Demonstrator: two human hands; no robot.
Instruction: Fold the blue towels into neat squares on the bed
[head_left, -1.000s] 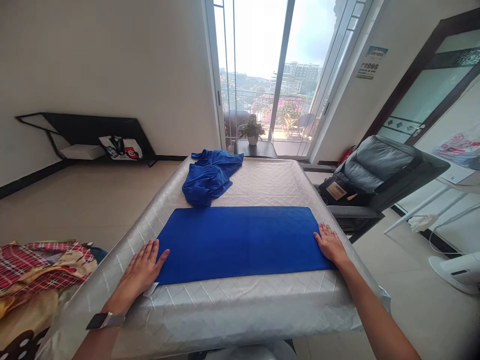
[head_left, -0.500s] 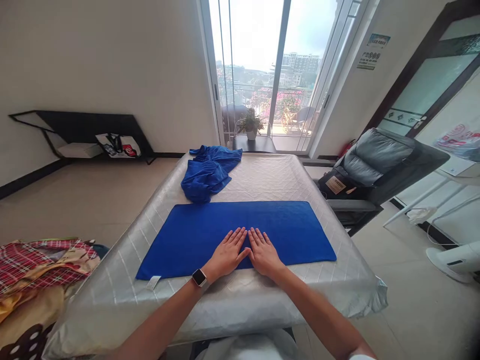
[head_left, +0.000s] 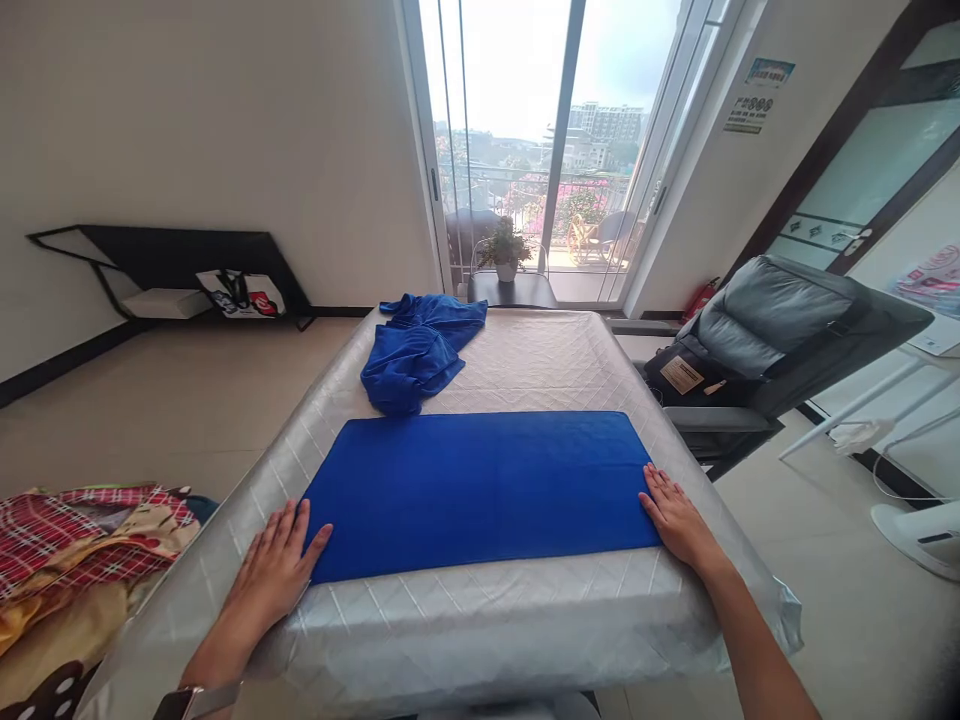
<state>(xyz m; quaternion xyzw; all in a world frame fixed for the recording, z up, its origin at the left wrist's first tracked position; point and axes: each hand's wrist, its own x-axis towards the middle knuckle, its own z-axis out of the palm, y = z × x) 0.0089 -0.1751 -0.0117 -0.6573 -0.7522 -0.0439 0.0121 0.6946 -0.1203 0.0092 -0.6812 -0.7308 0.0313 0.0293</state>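
Observation:
A blue towel [head_left: 487, 490] lies spread flat as a long rectangle on a table with a silvery quilted cover [head_left: 540, 355]. My left hand [head_left: 274, 565] rests open at the towel's near left end, fingers stretched out, with a watch on the wrist. At the right end, my right hand [head_left: 679, 515] lies flat with its fingertips on the towel's edge. Neither hand grips anything. Behind the towel, a crumpled blue cloth [head_left: 416, 350] sits heaped at the far left of the table, meeting the towel's back edge.
A dark armchair [head_left: 787, 330] carrying a bag stands beyond the table's right side. Patterned fabrics [head_left: 97, 540] are piled at the lower left. Past the far edge, a potted plant [head_left: 505, 250] stands on a chair before the glass door.
My hands have slid apart from the middle of the towel, the left to its left end and the right to its right end. The towel stays flat.

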